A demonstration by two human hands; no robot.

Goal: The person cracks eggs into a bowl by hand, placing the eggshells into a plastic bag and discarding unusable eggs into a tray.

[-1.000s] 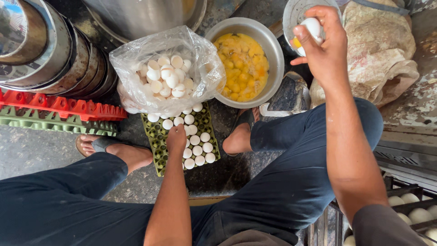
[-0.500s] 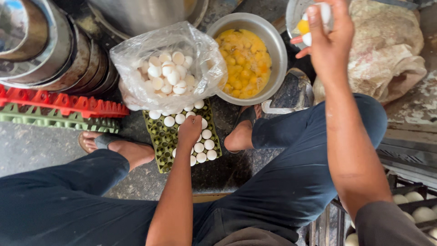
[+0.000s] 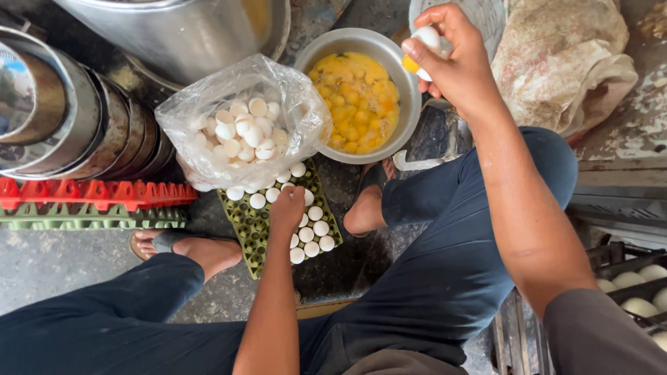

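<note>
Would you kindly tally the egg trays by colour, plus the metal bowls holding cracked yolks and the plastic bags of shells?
Red trays: 1 stack, number of trays cannot be told
Green trays: 2, a stack and one under the left hand
Bowl of yolks: 1
Bag of shells: 1
Total: 5

Single head view, steeply downward, close over lap.
</note>
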